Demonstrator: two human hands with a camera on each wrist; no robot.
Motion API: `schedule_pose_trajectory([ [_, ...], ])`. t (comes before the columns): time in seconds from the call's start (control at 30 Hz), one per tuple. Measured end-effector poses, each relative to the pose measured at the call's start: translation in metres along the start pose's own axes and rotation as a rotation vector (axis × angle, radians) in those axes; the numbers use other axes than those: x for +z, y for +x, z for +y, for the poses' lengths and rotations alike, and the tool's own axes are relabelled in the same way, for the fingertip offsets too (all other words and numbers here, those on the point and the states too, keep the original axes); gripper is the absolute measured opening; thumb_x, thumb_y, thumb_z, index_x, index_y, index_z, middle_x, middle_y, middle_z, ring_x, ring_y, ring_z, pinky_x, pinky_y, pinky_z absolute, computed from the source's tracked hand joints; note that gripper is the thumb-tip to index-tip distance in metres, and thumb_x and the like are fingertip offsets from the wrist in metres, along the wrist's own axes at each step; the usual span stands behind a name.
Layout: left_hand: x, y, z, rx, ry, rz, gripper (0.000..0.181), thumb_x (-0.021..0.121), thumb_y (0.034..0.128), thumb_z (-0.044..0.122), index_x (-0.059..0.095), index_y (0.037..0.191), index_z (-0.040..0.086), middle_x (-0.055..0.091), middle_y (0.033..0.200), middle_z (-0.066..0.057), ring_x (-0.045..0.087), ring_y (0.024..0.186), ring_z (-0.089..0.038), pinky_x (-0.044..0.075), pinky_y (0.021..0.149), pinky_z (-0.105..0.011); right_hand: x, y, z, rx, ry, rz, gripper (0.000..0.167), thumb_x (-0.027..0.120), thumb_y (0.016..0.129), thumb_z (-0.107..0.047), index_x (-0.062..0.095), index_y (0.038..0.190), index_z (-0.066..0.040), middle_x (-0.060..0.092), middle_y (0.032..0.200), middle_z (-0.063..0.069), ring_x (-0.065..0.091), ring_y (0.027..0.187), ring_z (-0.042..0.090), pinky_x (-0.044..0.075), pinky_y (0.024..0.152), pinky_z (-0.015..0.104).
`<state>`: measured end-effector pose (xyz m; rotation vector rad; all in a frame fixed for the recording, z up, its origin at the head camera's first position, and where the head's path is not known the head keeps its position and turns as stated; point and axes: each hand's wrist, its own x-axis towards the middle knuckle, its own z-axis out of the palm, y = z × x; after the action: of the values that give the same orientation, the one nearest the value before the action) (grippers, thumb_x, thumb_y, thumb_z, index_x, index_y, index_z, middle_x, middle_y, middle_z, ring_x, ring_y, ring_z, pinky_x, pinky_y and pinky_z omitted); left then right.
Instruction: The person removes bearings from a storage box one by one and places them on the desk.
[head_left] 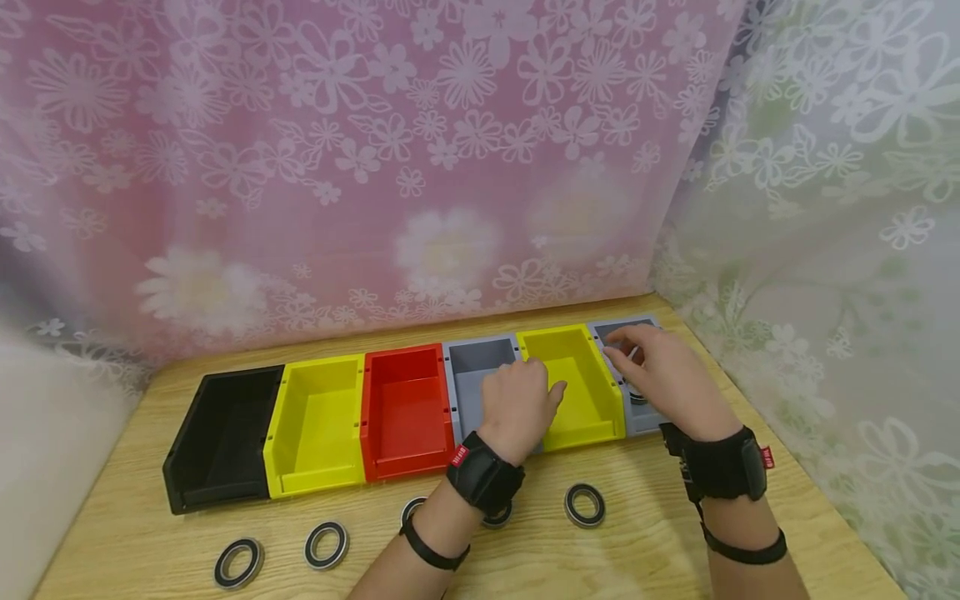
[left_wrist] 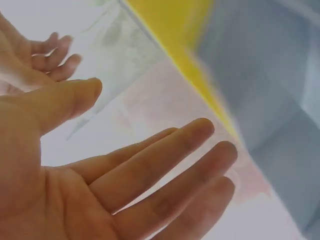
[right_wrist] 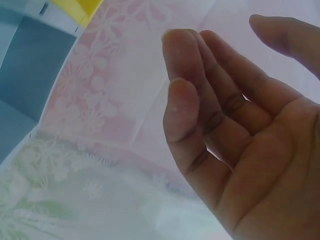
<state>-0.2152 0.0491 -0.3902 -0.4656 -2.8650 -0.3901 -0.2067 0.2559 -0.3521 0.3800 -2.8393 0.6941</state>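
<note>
Both hands hold nothing. My left hand (head_left: 517, 407) hovers over the middle grey bin (head_left: 467, 398) and the edge of the yellow bin (head_left: 576, 392) beside it. In the left wrist view its fingers (left_wrist: 150, 175) are spread and relaxed. Over the rightmost grey bin (head_left: 642, 424) is my right hand (head_left: 675, 383), its fingers (right_wrist: 182, 107) loosely bent with the thumb apart. A ball bearing (head_left: 637, 399) lies in that bin, partly hidden by the right hand.
On the wooden table (head_left: 637, 533) in front of the bins lie several bearings, among them one bearing (head_left: 568, 506) at the right; my left forearm partly covers two. Further left stand a red bin (head_left: 410, 412), another yellow bin (head_left: 318, 425) and a black bin (head_left: 228, 433). Flowered curtains (head_left: 420, 167) hang behind.
</note>
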Motion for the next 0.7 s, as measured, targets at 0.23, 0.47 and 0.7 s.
schedule_pose_trajectory([
  [0.23, -0.007, 0.006, 0.016, 0.055, -0.023, -0.029, 0.057, 0.066, 0.0993, 0.047, 0.047, 0.055, 0.018, 0.029, 0.052, 0.005, 0.039, 0.041, -0.012, 0.026, 0.04, -0.024, -0.01, -0.002, 0.011, 0.058, 0.013, -0.011, 0.031, 0.06, 0.106, -0.026, 0.068, 0.126, -0.003, 0.07, 0.101, 0.011, 0.061, 0.075, 0.02, 0.05, 0.063, 0.036],
  [0.47, 0.003, 0.019, 0.03, 0.083, -0.046, -0.074, 0.055, 0.067, 0.0992, 0.045, 0.051, 0.055, 0.018, 0.031, 0.052, 0.005, 0.041, 0.043, -0.012, 0.028, 0.04, -0.024, -0.018, -0.004, 0.03, 0.125, 0.001, -0.005, 0.04, 0.055, 0.108, -0.035, 0.066, 0.129, -0.003, 0.069, 0.104, 0.014, 0.062, 0.082, 0.026, 0.049, 0.066, 0.038],
  [0.7, 0.019, 0.032, 0.045, 0.034, -0.008, -0.118, 0.056, 0.066, 0.0986, 0.05, 0.052, 0.055, 0.018, 0.035, 0.052, 0.005, 0.045, 0.045, -0.011, 0.032, 0.04, -0.025, -0.022, -0.005, 0.044, 0.142, -0.007, 0.011, 0.044, 0.055, 0.107, -0.038, 0.066, 0.129, -0.001, 0.071, 0.105, 0.016, 0.064, 0.084, 0.027, 0.05, 0.067, 0.039],
])
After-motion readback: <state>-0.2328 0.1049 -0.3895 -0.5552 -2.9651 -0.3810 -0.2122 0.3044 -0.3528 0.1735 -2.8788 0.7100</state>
